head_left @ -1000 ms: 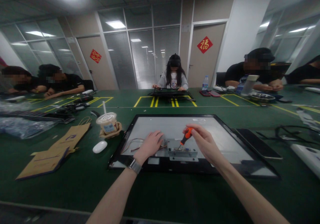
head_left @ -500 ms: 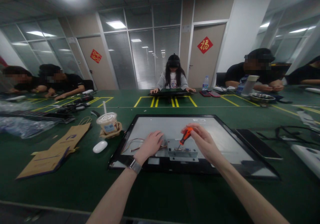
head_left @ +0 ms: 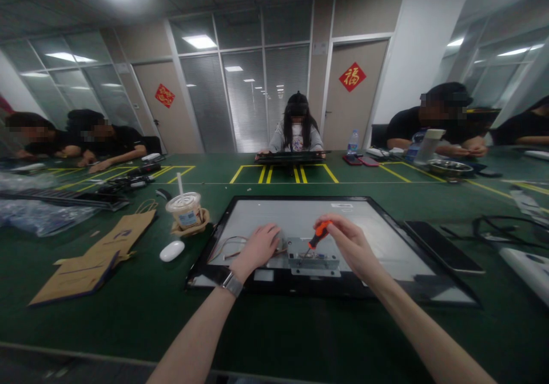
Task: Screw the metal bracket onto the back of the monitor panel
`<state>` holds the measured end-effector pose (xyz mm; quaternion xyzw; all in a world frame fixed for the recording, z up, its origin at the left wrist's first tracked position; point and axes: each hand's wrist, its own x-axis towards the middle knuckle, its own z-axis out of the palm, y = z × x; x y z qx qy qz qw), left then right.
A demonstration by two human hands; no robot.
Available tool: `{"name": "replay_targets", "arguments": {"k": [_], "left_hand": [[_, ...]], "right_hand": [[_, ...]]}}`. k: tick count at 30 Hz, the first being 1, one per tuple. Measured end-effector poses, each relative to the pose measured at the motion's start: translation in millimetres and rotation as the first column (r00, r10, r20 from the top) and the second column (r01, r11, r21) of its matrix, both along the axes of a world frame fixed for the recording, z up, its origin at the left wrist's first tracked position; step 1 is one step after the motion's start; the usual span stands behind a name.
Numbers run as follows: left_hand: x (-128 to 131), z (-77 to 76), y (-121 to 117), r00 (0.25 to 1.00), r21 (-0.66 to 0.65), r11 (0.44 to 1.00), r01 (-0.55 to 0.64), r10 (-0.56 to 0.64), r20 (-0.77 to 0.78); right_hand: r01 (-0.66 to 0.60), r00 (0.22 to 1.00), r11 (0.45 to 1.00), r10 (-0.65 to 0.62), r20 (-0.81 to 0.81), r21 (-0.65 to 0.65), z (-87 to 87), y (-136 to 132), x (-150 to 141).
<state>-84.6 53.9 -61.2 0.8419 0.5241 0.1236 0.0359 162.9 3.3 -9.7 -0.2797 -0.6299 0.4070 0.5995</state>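
Observation:
A flat screen panel [head_left: 373, 230] with a black frame and pale back lies on the green table before me. On its near middle sits a grey metal bracket [head_left: 315, 265] with small parts along it. My right hand [head_left: 347, 238] is closed around the handle of an orange and black screwdriver [head_left: 319, 235], whose tip points down at the bracket. My left hand [head_left: 262, 246] rests with fingers stretched out on the panel, just left of the bracket. Thin cables [head_left: 227, 248] run across the panel beside that hand.
Left of the panel are a lidded drink cup [head_left: 185, 211], a white mouse-shaped case [head_left: 172, 251] and a brown paper bag [head_left: 86, 270]. A dark phone-like slab [head_left: 444, 247] and black cables [head_left: 497, 227] lie to the right. Across the table a person [head_left: 298, 130] sits behind another panel.
The screwdriver's handle has turned slightly in my right hand, its tip staying at the bracket. My left hand has not moved. The hands of the person opposite have shifted on their panel.

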Motion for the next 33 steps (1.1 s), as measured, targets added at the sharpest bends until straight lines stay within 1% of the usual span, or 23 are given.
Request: {"name": "replay_targets", "arguments": {"k": [5, 8, 14, 17, 20, 25, 27, 29, 30, 32, 33], "left_hand": [[-0.7, -1.7, 1.5, 1.0, -0.014, 1.0, 0.0, 0.0, 0.007], [-0.9, -2.3, 1.7, 1.0, -0.016, 1.0, -0.002, 0.002, 0.011], [0.3, -0.4, 0.5, 1.0, -0.011, 1.0, -0.005, 0.005, 0.011], [0.1, -0.3, 0.6, 1.0, -0.009, 1.0, -0.003, 0.003, 0.012], [-0.7, -2.1, 1.5, 1.0, -0.002, 1.0, 0.001, -0.001, 0.019], [-1.2, -3.6, 2.3, 1.0, -0.007, 1.0, 0.0, 0.0, 0.015], [-0.9, -2.7, 1.7, 1.0, -0.004, 1.0, 0.002, -0.002, 0.015], [-0.5, -1.6, 1.0, 1.0, 0.002, 1.0, 0.006, -0.006, 0.013], [-0.3, -1.3, 0.9, 1.0, 0.004, 1.0, 0.008, -0.008, 0.009], [-0.1, -1.2, 0.9, 1.0, 0.008, 1.0, 0.013, -0.013, -0.001], [0.0, -1.3, 1.0, 1.0, 0.01, 1.0, 0.012, -0.012, -0.004]], "right_hand": [[0.051, 0.998, 0.999, -0.051, 0.045, 0.016, -0.8, -0.6, -0.1], [0.055, 0.996, 0.998, -0.057, 0.069, 0.02, -1.3, -0.5, 0.2], [-0.028, 0.996, 0.999, 0.024, 0.088, 0.036, 1.7, -2.0, -1.1], [-0.011, 0.996, 0.997, 0.004, 0.088, 0.072, 2.5, -3.3, -1.4], [-0.006, 0.99, 0.997, -0.004, 0.138, 0.073, 3.1, -4.8, -0.3], [-0.112, 0.978, 0.993, 0.105, 0.178, 0.028, 6.4, -5.6, 3.6], [-0.114, 0.977, 0.993, 0.105, 0.186, 0.038, 6.9, -4.5, 4.8], [-0.051, 0.983, 0.996, 0.038, 0.181, 0.071, 6.3, -2.9, 5.9], [0.007, 0.985, 0.996, -0.022, 0.172, 0.092, 5.9, -2.1, 6.5], [0.165, 0.972, 0.976, -0.185, 0.143, 0.14, 5.3, -1.0, 7.8], [0.257, 0.952, 0.951, -0.279, 0.124, 0.17, 5.6, -0.9, 8.6]]}}
